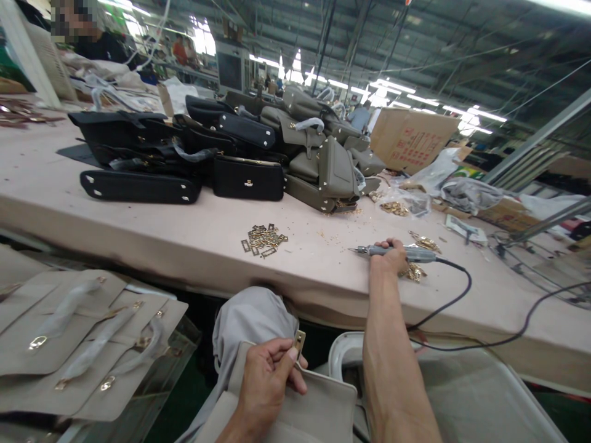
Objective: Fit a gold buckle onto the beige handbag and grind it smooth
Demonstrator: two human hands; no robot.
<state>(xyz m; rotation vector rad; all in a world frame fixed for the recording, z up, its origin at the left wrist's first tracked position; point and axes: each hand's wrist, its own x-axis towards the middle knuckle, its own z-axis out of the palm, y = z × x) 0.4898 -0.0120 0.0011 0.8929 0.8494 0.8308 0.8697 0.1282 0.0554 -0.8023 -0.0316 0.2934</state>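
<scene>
Across the middle of the frame runs a long pale pink worktable (69,203), with a grey-beige leather bag panel (318,406) at the bottom centre. The right hand (390,255), centre right, is wrapped around a slim grey corded electric screwdriver (406,252) lying on the table. The left hand (268,375) pinches a small gold rectangular metal fitting (300,342) between thumb and fingers at the panel's upper edge.

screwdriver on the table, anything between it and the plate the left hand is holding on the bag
Nothing visible. The right hand grips the screwdriver on the table; the left hand pinches the plate on the bag below the table edge. The gap between them looks open.
</scene>
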